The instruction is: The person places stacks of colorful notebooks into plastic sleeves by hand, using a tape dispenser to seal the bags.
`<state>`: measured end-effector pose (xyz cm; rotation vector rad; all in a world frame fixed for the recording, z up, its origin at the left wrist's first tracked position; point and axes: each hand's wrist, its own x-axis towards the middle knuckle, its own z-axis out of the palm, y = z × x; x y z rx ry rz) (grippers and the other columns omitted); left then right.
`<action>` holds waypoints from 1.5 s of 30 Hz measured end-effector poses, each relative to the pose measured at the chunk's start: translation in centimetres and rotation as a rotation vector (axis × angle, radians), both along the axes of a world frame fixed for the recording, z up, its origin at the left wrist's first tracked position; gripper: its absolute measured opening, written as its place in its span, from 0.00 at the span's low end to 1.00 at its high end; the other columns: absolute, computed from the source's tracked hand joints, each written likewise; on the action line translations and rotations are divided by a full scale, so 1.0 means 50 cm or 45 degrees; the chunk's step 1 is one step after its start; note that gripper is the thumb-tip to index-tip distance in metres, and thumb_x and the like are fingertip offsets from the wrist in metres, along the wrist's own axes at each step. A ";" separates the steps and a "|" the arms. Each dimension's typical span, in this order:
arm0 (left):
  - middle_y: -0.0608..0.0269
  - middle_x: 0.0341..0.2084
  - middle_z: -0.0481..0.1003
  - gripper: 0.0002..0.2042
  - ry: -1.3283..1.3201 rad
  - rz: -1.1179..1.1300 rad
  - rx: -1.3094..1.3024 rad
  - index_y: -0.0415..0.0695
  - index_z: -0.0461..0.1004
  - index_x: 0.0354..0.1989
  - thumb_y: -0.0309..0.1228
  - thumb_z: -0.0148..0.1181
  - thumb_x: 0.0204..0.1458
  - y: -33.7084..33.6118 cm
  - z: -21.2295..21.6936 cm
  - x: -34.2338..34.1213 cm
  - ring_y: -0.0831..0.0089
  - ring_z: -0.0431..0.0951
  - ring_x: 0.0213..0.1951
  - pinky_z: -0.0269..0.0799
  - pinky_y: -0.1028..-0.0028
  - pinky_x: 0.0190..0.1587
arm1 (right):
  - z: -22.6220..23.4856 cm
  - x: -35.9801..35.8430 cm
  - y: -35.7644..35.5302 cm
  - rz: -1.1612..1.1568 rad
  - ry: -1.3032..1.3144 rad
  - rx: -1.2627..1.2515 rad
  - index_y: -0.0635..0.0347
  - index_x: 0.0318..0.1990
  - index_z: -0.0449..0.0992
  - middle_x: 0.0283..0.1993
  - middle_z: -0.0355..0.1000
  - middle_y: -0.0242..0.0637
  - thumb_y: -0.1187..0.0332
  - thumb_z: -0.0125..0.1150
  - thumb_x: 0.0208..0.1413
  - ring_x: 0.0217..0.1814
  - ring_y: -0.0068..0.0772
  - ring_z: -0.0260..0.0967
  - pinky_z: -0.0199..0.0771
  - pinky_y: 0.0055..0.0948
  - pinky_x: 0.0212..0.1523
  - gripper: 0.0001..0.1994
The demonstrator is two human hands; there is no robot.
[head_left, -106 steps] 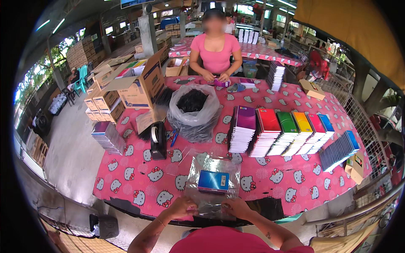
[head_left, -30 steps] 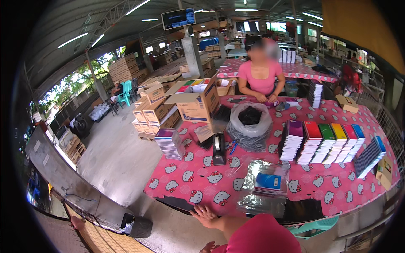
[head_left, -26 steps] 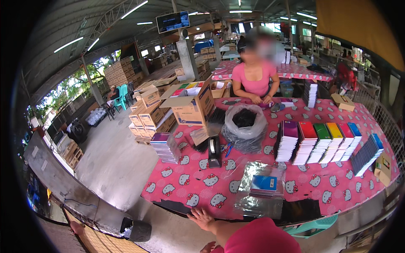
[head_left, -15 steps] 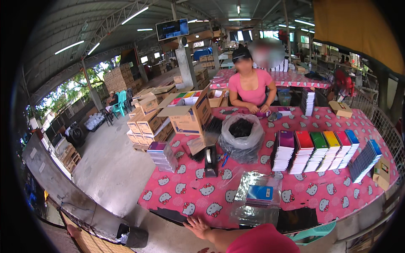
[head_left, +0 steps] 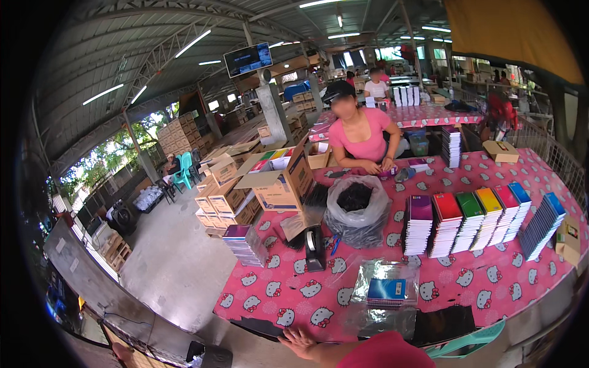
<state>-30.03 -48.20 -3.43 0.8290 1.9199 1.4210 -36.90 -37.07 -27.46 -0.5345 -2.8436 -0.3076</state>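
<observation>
My left hand (head_left: 297, 341) rests at the near edge of the pink patterned table (head_left: 251, 288), fingers spread, holding nothing. My right hand is out of view. To the right of my left hand, a small stack of blue spiral notebooks (head_left: 386, 289) lies on clear plastic (head_left: 374, 322). Beyond it stand a black tape dispenser (head_left: 315, 250) and a whitish plastic bag (head_left: 350, 214) full of black strips. Purple notebooks (head_left: 243, 245) are piled at the table's left edge. Notebook stacks with purple (head_left: 419, 224), red (head_left: 446, 226), green (head_left: 469, 221) and other covers line the right side.
Across the table a co-worker (head_left: 362, 135) in a pink top handles a small purple item. An open carton (head_left: 285, 184) of notebooks stands at the table's far left, beside piled cartons (head_left: 224, 202). A black bin (head_left: 211, 356) and a green chair (head_left: 469, 343) stand near the table's front.
The view has turned slightly, so the table and its goods appear a little farther right. My left hand stays spread at the table edge. The co-worker's head has shifted slightly.
</observation>
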 end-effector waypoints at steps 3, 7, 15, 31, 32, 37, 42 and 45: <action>0.49 0.41 0.79 0.19 0.021 0.014 -0.007 0.34 0.75 0.50 0.39 0.58 0.60 0.002 -0.004 -0.006 0.60 0.78 0.44 0.71 0.64 0.51 | 0.018 -0.001 -0.005 0.038 -0.093 -0.047 0.36 0.73 0.51 0.73 0.51 0.32 0.59 0.37 0.62 0.75 0.41 0.43 0.28 0.63 0.70 0.30; 0.49 0.40 0.79 0.19 0.055 -0.012 0.003 0.34 0.75 0.50 0.38 0.58 0.60 0.019 -0.009 -0.003 0.60 0.78 0.44 0.72 0.64 0.51 | 0.021 0.001 -0.001 0.011 -0.047 -0.017 0.36 0.73 0.52 0.73 0.51 0.32 0.59 0.37 0.62 0.74 0.41 0.44 0.30 0.62 0.70 0.29; 0.50 0.39 0.79 0.17 0.088 -0.018 -0.013 0.34 0.75 0.49 0.36 0.58 0.59 0.024 -0.012 -0.009 0.60 0.78 0.43 0.72 0.64 0.49 | 0.023 0.002 -0.006 0.015 -0.022 -0.077 0.35 0.71 0.55 0.71 0.53 0.31 0.60 0.39 0.62 0.73 0.38 0.47 0.39 0.57 0.68 0.28; 0.50 0.37 0.79 0.15 0.091 -0.052 0.004 0.34 0.76 0.46 0.32 0.59 0.57 0.078 -0.021 -0.019 0.60 0.79 0.41 0.72 0.64 0.47 | 0.020 0.004 0.011 0.013 -0.088 0.008 0.37 0.73 0.51 0.73 0.49 0.35 0.59 0.35 0.62 0.75 0.43 0.40 0.38 0.61 0.68 0.29; 0.50 0.37 0.79 0.14 0.094 -0.058 -0.001 0.34 0.76 0.46 0.32 0.59 0.57 0.080 -0.021 -0.022 0.60 0.79 0.41 0.72 0.64 0.47 | 0.021 0.007 0.011 0.032 0.011 0.021 0.40 0.71 0.54 0.71 0.52 0.35 0.60 0.37 0.62 0.73 0.41 0.44 0.42 0.58 0.67 0.28; 0.50 0.37 0.79 0.14 0.125 -0.088 0.003 0.34 0.76 0.45 0.31 0.60 0.56 0.109 -0.027 -0.015 0.60 0.79 0.41 0.73 0.64 0.46 | 0.030 0.019 0.017 0.087 0.218 -0.004 0.46 0.66 0.62 0.66 0.60 0.36 0.63 0.43 0.60 0.67 0.35 0.53 0.51 0.50 0.65 0.24; 0.50 0.36 0.79 0.13 0.154 -0.127 0.029 0.34 0.76 0.45 0.30 0.60 0.55 0.144 -0.029 0.001 0.60 0.79 0.40 0.73 0.65 0.45 | 0.038 0.027 0.044 0.091 0.199 -0.072 0.48 0.63 0.64 0.63 0.62 0.37 0.63 0.45 0.59 0.65 0.35 0.55 0.53 0.49 0.62 0.23; 0.50 0.36 0.79 0.12 0.185 -0.143 0.038 0.34 0.77 0.44 0.29 0.60 0.55 0.179 -0.033 0.011 0.60 0.79 0.40 0.73 0.65 0.45 | 0.038 0.031 0.063 0.121 0.218 -0.107 0.49 0.61 0.64 0.61 0.63 0.37 0.63 0.47 0.59 0.63 0.34 0.56 0.54 0.47 0.60 0.22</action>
